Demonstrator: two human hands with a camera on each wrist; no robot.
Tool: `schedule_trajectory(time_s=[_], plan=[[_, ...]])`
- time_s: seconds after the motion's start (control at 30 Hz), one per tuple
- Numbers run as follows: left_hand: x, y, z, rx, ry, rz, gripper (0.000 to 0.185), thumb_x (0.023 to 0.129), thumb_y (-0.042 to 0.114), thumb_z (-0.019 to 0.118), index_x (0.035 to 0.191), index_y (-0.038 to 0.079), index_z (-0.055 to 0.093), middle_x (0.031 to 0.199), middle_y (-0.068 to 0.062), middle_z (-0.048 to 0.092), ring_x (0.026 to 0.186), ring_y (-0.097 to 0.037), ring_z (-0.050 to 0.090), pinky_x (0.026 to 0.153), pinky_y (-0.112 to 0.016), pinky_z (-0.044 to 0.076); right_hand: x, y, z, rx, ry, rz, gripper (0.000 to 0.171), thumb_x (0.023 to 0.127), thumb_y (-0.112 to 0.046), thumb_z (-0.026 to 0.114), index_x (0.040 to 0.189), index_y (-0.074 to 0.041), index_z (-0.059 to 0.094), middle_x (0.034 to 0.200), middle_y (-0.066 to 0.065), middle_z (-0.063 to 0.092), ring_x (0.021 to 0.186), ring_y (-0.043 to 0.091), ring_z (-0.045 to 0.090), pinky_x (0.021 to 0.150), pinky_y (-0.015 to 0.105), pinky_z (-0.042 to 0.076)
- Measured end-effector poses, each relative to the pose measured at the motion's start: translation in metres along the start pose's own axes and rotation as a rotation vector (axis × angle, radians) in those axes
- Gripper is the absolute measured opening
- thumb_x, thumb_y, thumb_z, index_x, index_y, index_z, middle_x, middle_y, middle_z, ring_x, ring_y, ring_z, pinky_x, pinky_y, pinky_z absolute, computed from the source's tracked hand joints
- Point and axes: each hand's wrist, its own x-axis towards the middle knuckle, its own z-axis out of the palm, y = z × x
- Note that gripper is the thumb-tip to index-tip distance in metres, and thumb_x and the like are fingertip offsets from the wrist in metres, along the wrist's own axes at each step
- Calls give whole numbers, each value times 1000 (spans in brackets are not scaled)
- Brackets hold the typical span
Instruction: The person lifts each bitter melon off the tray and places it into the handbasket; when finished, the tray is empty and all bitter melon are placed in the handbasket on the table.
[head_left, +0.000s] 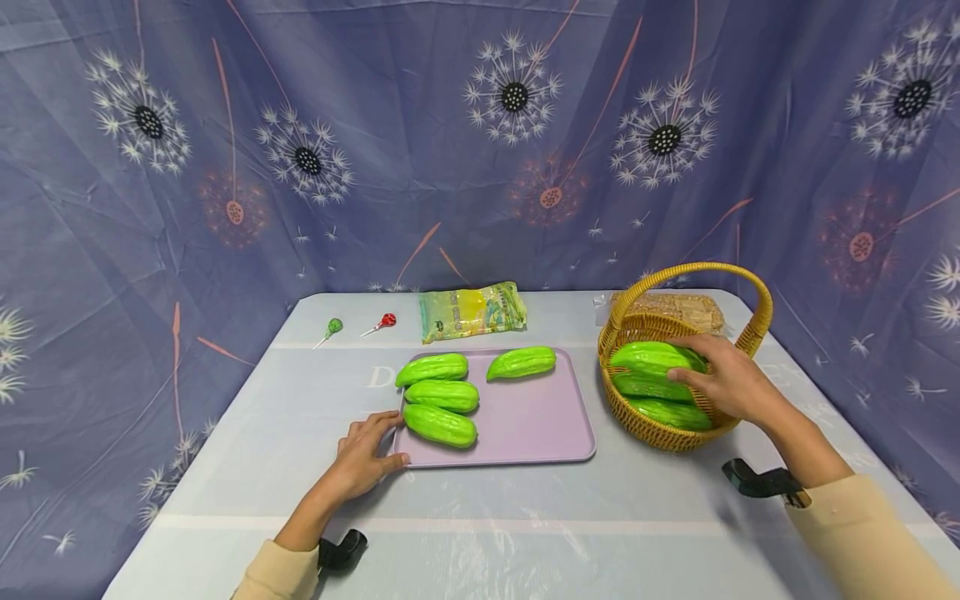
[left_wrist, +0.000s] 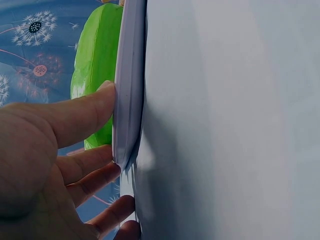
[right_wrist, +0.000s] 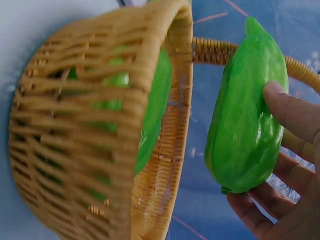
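Right hand [head_left: 723,379] pinches a glossy green ridged gourd [right_wrist: 247,120] over a round tan wicker basket [head_left: 641,427]; probably light, firm, slippery, best gripped mid-body. Left hand [head_left: 367,457], fingers spread, touches a rectangular lilac tray [head_left: 532,425].

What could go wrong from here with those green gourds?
The green gourd in the right hand looks smooth and glossy, so it might slip loose. It could also bump the handle of the basket, which arches close by. The left hand touches the edge of the tray; a nudge might shift it.
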Motion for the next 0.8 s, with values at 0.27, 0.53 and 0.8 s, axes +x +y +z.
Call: schedule_trajectory(time_s=[0.27, 0.53, 0.8], plan=[[0, -1, 0, 0, 1, 7, 57, 80, 21, 72, 131, 6, 53, 142, -10, 46, 124, -34, 38, 90, -50, 27, 7, 13, -5, -32, -44, 23, 52, 88, -29, 65, 130, 0, 53, 125, 30, 56, 115, 49, 48, 90, 63, 36], [0, 0, 0, 5, -4, -1, 57, 80, 22, 72, 131, 7, 53, 143, -10, 46, 125, -33, 38, 90, -49, 28, 19, 21, -4, -37, -81, 31, 53, 90, -29, 63, 130, 4, 52, 125, 28, 56, 115, 47, 48, 92, 61, 36], [-1, 0, -1, 10, 4, 3, 57, 80, 22, 73, 131, 7, 53, 142, -10, 46, 123, -33, 39, 90, -48, 28, 32, 25, -3, -45, -120, 60, 53, 91, -31, 61, 130, 3, 51, 126, 28, 55, 115, 47, 49, 92, 60, 37]])
